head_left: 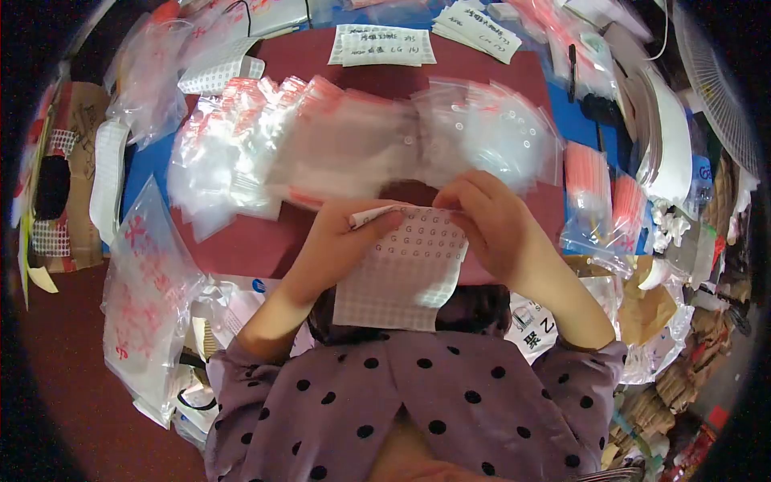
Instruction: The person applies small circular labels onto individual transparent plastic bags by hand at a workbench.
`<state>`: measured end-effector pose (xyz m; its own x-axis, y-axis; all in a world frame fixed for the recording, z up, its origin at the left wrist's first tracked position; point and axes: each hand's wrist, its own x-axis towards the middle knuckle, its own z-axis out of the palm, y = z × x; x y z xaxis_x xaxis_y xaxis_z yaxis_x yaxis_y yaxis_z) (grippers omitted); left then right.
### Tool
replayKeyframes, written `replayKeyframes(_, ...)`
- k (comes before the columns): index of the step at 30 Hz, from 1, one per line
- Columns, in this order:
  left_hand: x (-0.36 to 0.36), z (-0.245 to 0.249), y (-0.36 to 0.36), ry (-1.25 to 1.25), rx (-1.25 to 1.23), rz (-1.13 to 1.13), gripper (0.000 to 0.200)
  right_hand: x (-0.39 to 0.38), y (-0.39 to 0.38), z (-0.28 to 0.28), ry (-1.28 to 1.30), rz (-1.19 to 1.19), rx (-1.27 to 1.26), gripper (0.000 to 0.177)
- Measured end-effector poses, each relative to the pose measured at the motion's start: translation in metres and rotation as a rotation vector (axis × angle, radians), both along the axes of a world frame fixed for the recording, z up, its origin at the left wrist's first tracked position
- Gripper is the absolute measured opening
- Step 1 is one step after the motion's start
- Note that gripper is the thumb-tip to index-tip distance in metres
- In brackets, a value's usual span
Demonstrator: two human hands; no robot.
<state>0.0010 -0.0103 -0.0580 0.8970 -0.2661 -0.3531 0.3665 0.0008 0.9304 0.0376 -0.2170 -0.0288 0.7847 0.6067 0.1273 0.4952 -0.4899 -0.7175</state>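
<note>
My left hand (337, 245) and my right hand (491, 223) both hold a white sheet of small round stickers (405, 273), close to my body. The left thumb presses the sheet's curled top-left corner. The right fingers pinch its upper right edge. Just beyond the hands, a row of small clear zip bags with red seal strips (353, 145) lies spread across the dark red table (241, 249). My purple polka-dot sleeves fill the bottom of the view.
White paper labels with writing (381, 46) lie at the far edge. Piles of clear bags (144, 289) sit at the left. Red-topped bag stacks (590, 181) and white strips (666, 136) crowd the right. A second sticker sheet (217, 72) lies far left.
</note>
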Motion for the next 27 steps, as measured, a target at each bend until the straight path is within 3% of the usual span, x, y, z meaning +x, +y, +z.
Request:
replayKeyframes(7, 0.000, 0.003, 0.003, 0.141, -0.091, 0.022, 0.023, -0.012, 0.006, 0.003, -0.081, -0.054, -0.081, 0.021)
replayKeyframes(10, -0.002, 0.002, 0.004, 0.138, -0.135, 0.056, 0.022, -0.023, 0.008, -0.007, 0.112, -0.208, 0.023, 0.025)
replayKeyframes(12, -0.004, 0.001, 0.005, 0.180, -0.179, 0.125, 0.022, -0.023, 0.007, -0.013, -0.537, 0.063, -0.179, 0.034)
replayKeyframes(13, -0.004, 0.001, 0.007, 0.173, -0.191, 0.144, 0.022, -0.025, 0.007, -0.005, -0.739, 0.152, -0.321, 0.040)
replayKeyframes(17, -0.009, 0.000, 0.016, 0.239, -0.343, 0.216, 0.022, -0.023, 0.007, -0.011, -0.544, 0.202, -0.242, 0.035)
replayKeyframes(19, -0.009, 0.001, 0.023, 0.255, -0.430, 0.248, 0.023, -0.014, 0.009, -0.009, -0.807, 0.435, -0.333, 0.029)
replayKeyframes(20, -0.008, 0.001, 0.028, 0.221, -0.355, 0.217, 0.021, -0.008, 0.010, -0.002, -0.805, 0.454, -0.337, 0.029)
replayKeyframes(22, -0.002, -0.003, 0.034, 0.184, -0.282, 0.194, 0.019, 0.011, 0.011, 0.017, -0.180, 0.386, -0.109, 0.016)
replayKeyframes(23, 0.001, -0.008, 0.034, -0.361, 0.281, 0.041, 0.021, 0.024, 0.008, 0.009, -0.079, 0.201, -0.057, 0.005)
replayKeyframes(24, 0.003, -0.013, 0.032, -0.893, 0.846, -0.132, 0.024, 0.046, 0.013, 0.006, -0.014, 0.077, -0.026, 0.007)
replayKeyframes(25, 0.003, -0.020, 0.027, -0.881, 0.840, -0.136, 0.024, 0.070, 0.022, 0.003, 0.054, -0.051, 0.002, 0.009)
replayKeyframes(27, 0.008, -0.033, 0.017, -1.035, 1.101, -0.123, 0.028, 0.101, 0.041, -0.026, 0.293, -0.008, 0.157, 0.020)
